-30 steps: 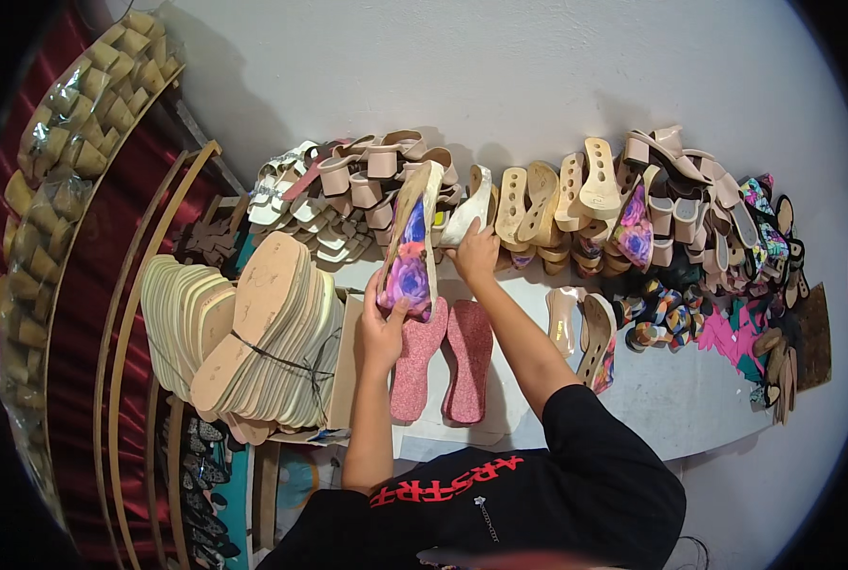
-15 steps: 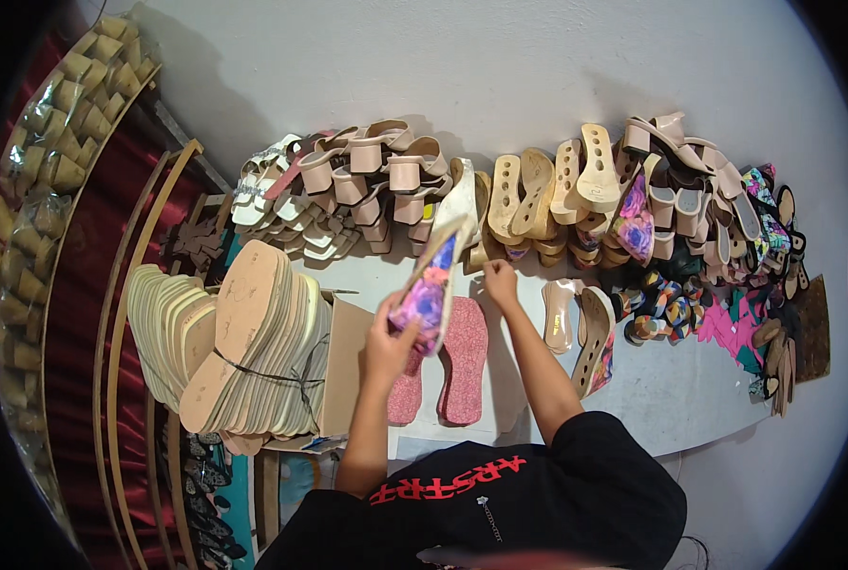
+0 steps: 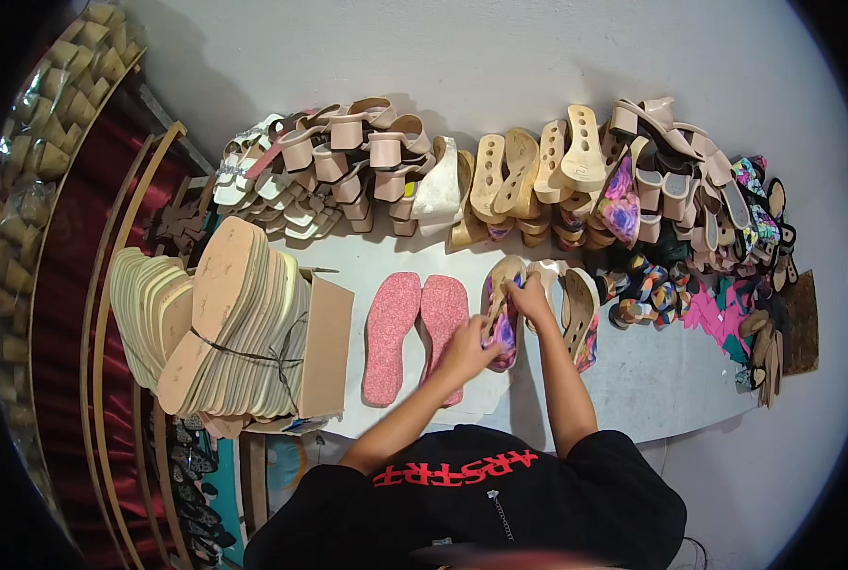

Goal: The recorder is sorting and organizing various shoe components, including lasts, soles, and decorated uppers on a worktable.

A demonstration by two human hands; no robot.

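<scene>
A floral wedge sole (image 3: 504,353), purple and blue along its side with a tan top, is held between my hands above the table. My left hand (image 3: 469,350) grips its near left side. At its upper right, my right hand (image 3: 530,298) has the fingers closed on the edge. Just left lie two pink glittery insoles (image 3: 389,340), the right one partly behind my left hand. Beside my right hand stands a second floral wedge sole (image 3: 581,313) with holes along its top, next to a shiny beige insole, partly hidden by that hand.
A carton (image 3: 329,342) packed with tied insoles (image 3: 224,323) stands on the left. Along the wall are heaped beige heeled sandals (image 3: 386,157) and wooden wedge soles (image 3: 516,176). Multicoloured shoe pieces (image 3: 652,294) and pink fabric pieces (image 3: 714,313) lie at the right. Wooden rails (image 3: 124,313) run at far left.
The floral wedge sole has moved right and down, from above the pink insoles to beside the other wedge. My right hand has come down from the wooden soles and now grips it too.
</scene>
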